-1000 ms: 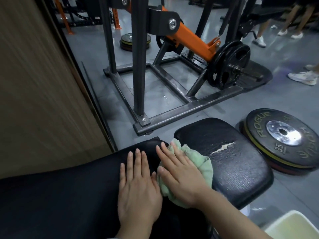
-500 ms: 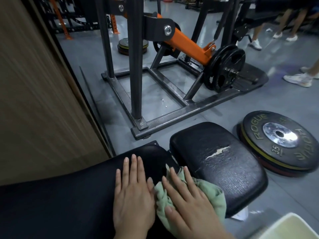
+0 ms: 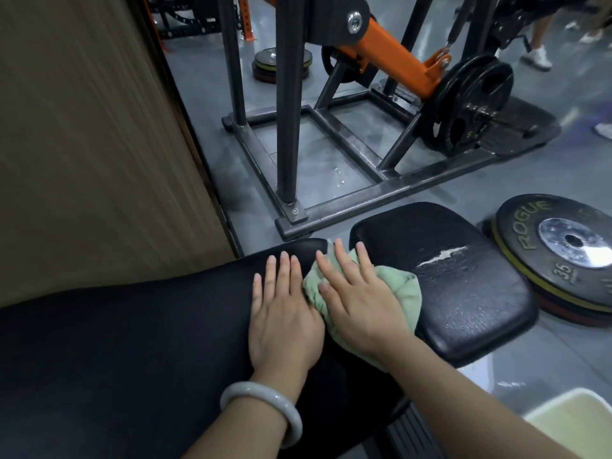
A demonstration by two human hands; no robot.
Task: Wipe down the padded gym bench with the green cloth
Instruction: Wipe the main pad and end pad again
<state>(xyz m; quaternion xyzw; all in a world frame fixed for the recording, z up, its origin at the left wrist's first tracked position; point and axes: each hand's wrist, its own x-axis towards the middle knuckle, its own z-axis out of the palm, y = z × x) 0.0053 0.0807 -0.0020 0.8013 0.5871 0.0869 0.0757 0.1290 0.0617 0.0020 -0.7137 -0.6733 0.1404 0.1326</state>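
Where bench pads meet, green cloth [image 3: 402,294] under flat right hand [image 3: 359,304].

Bare seat pad [image 3: 463,293] lies open ahead; machine frame [image 3: 381,197] blocks beyond.
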